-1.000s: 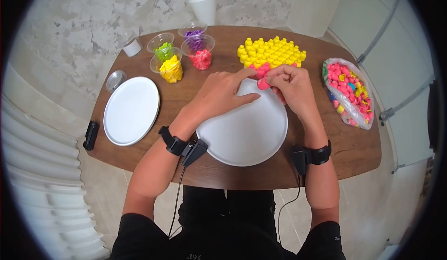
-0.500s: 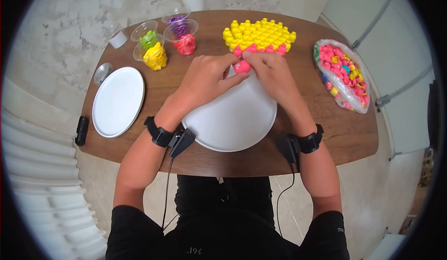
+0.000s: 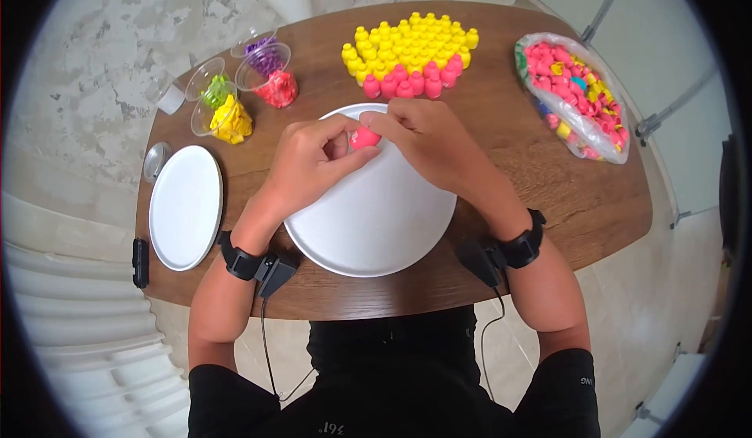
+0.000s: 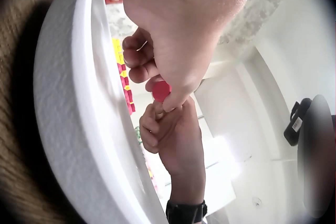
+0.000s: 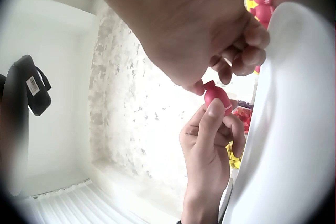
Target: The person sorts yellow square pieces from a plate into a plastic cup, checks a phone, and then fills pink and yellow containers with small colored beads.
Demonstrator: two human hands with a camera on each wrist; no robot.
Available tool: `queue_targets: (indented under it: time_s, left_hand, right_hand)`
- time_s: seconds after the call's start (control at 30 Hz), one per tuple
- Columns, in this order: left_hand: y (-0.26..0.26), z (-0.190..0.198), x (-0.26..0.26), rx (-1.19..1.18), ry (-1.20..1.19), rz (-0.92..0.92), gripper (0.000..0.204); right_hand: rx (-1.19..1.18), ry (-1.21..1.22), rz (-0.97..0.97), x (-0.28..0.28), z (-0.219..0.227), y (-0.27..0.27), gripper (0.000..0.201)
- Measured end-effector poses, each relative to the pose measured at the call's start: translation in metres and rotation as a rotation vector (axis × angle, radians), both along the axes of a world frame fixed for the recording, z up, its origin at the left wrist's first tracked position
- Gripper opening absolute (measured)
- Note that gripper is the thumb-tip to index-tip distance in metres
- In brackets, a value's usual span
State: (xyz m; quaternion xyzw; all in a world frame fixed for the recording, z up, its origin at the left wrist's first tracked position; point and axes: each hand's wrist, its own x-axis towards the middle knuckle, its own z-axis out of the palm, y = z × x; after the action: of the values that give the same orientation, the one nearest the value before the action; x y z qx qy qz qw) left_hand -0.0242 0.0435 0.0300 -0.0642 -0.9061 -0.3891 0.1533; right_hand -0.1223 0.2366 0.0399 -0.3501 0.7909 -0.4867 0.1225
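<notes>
A small pink bottle (image 3: 365, 138) is held over the big round white plate (image 3: 370, 234). My left hand (image 3: 309, 160) pinches its body between thumb and fingers, as the right wrist view shows. White marking appears on the bottle's side, and its narrow neck (image 5: 210, 84) points at my right hand (image 3: 439, 140). The right thumb and curled fingers close round that neck end, partly hiding it. Beyond the plate stand rows of pink bottles (image 3: 403, 87), with many yellow bottles (image 3: 415, 40) behind them.
Clear cups of yellow pieces (image 3: 232, 122), green pieces (image 3: 216, 91), red pieces (image 3: 277, 89) and purple pieces (image 3: 266, 58) stand at back left. A second white plate (image 3: 186, 207) lies at left. On the right is a plastic bag (image 3: 615, 136) of pink and yellow pieces.
The left hand, spread beside the bottle earlier, now pinches it. The right hand has turned over its neck end. The head view has shifted, and hands and bottle appear farther left.
</notes>
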Motion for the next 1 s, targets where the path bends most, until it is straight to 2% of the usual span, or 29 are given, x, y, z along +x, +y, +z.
queue_targets:
  time_s: [0.13,0.2,0.33,0.4,0.53,0.6,0.7,0.83,0.9,0.93,1.0]
  left_hand:
    - [-0.004,-0.007,0.002,-0.084,0.029,-0.019,0.017]
    - [-0.003,-0.009,0.003,-0.104,0.006,-0.025,0.015]
    - [0.002,-0.009,0.004,0.025,-0.069,-0.027,0.015]
    - [0.001,-0.009,0.005,0.079,-0.095,-0.03,0.019]
    - [-0.001,-0.006,0.005,0.222,-0.262,-0.039,0.026]
    - [-0.001,-0.005,0.006,0.294,-0.312,-0.041,0.029]
    - [0.0,-0.006,0.005,0.359,-0.326,-0.063,0.03]
    - [0.001,-0.008,0.005,0.373,-0.298,-0.05,0.028]
    - [0.0,-0.007,0.005,0.386,-0.308,-0.031,0.028]
    - [-0.003,-0.008,0.004,0.327,-0.297,-0.051,0.026]
    - [-0.003,-0.009,0.005,0.265,-0.291,-0.074,0.024]
  right_hand:
    - [0.143,0.057,0.063,0.003,-0.004,-0.002,0.051]
    - [0.043,0.082,0.073,0.006,-0.009,-0.005,0.051]
    - [0.018,-0.018,0.098,0.005,-0.018,-0.009,0.05]
    - [-0.041,-0.181,0.097,0.003,-0.02,-0.01,0.049]
    - [-0.037,-0.321,0.125,-0.003,-0.021,-0.007,0.051]
    - [-0.111,-0.59,0.165,-0.005,-0.021,-0.006,0.05]
    - [-0.126,-0.724,0.199,-0.008,-0.018,-0.004,0.047]
    - [-0.086,-0.685,0.189,-0.004,-0.015,-0.005,0.047]
    - [-0.072,-0.517,0.136,0.0,-0.02,-0.007,0.047]
    - [-0.072,-0.519,0.137,-0.001,-0.022,-0.008,0.047]
    - [0.052,-0.245,0.138,-0.003,-0.026,-0.007,0.04]
